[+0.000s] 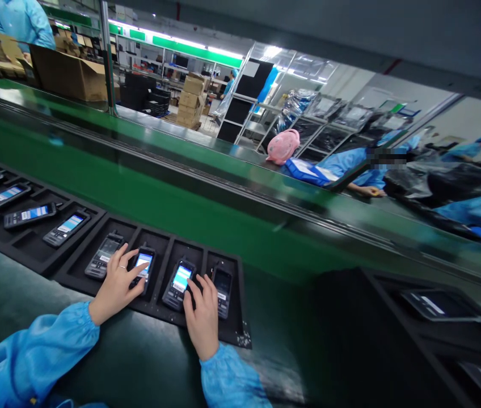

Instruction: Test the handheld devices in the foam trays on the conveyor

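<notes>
A black foam tray [161, 226] lies before me with handheld radio-like phones in its compartments. My left hand [115, 280] reaches over a phone with a lit screen [144, 262], its index finger at the display and thumb near the lower edge; the fingers are apart. Left of it, partly behind my fingers, lies a dark-screened phone [103, 255]. Fingers spread, my right hand [203, 317] hovers between another lit phone [176, 290] and a dark phone [223, 286] at the tray's right end. Whether its fingertips touch either phone is hard to tell.
A second foam tray [36, 258] with several lit phones adjoins on the left. At right stands a black stack of trays [351, 317] holding devices. Beyond the green conveyor belt [151, 181] are a pink basket [283, 146], a cardboard box [68, 73] and co-workers in blue.
</notes>
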Tool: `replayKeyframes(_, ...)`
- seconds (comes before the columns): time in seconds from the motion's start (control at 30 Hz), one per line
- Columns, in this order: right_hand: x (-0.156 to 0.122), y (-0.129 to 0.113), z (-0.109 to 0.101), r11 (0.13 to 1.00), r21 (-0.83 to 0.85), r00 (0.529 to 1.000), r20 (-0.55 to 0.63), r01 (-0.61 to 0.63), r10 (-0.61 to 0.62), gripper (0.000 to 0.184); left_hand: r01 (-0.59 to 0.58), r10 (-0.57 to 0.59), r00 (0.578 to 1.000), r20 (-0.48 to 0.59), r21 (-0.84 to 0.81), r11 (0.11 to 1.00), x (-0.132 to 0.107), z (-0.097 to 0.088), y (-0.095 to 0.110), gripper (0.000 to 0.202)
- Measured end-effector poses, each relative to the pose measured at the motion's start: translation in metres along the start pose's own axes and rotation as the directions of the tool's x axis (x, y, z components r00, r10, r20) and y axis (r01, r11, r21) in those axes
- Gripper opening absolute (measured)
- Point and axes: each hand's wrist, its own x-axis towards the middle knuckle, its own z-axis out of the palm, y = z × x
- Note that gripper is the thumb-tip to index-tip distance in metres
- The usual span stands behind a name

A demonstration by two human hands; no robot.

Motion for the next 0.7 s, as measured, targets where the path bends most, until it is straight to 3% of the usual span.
replayKeyframes(0.13,-0.0002,0.0007,0.0006,1.0,0.007,1.0,-0.004,0.001,-0.001,0.028,-0.013,0.013,1.0,-0.004,0.028,1.0,0.0003,-0.0005,0.0016,0.023)
replayKeyframes(0.7,0.0,0.0022,0.0012,0.998,0.055,1.0,-0.004,-0.015,0.015,0.028,0.019,-0.019,1.0,-0.004,-0.02,1.0,0.0003,0.002,-0.0023,0.036)
